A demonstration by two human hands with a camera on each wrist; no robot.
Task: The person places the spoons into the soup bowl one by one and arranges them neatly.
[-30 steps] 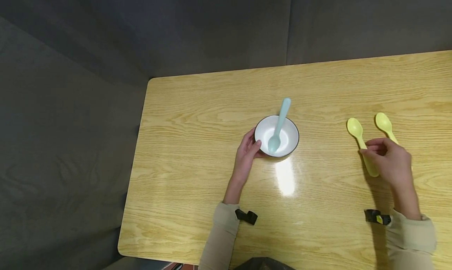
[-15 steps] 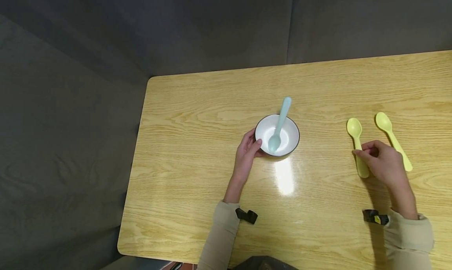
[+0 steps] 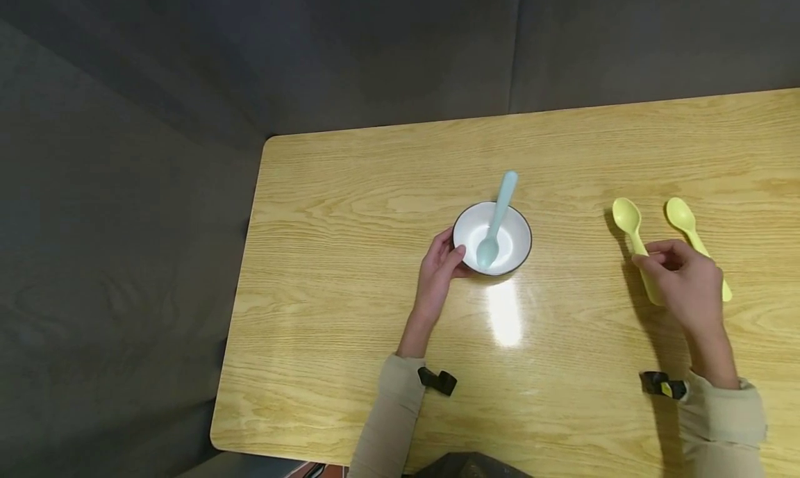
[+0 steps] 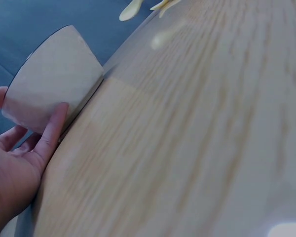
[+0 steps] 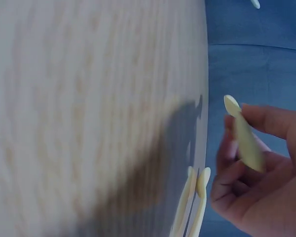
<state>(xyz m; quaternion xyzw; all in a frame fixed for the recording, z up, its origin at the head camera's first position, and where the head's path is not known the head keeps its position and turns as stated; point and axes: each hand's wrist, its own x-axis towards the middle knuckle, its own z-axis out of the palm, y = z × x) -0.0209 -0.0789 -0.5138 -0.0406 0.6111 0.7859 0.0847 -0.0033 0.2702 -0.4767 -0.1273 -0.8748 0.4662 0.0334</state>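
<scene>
The right hand (image 3: 690, 276) has raised a smooth yellow spoon (image 3: 627, 217) off the light wood-grain table (image 3: 337, 290) since the frame half a second ago, and the spoon's shadow now falls apart from it; the left hand (image 3: 435, 273) and the bowl have hardly shifted.

From the left, well in from the table's left edge, the left hand grips a round white bowl with a dark rim (image 3: 515, 242), its thumb over the rim on the side facing the near-left corner and its fingers against the outer wall. The bowl stands on the table. Inside it leans a pale blue spoon (image 3: 501, 210), scoop down, its handle crossing the rim toward the far edge.

Well to the right of the bowl, the right hand pinches the yellow spoon by its handle between thumb and fingers, scoop toward the far edge. Just beside it on the right, a second yellow spoon (image 3: 681, 215) lies on the table, scoop also toward the far edge, its handle partly hidden by the hand.
</scene>
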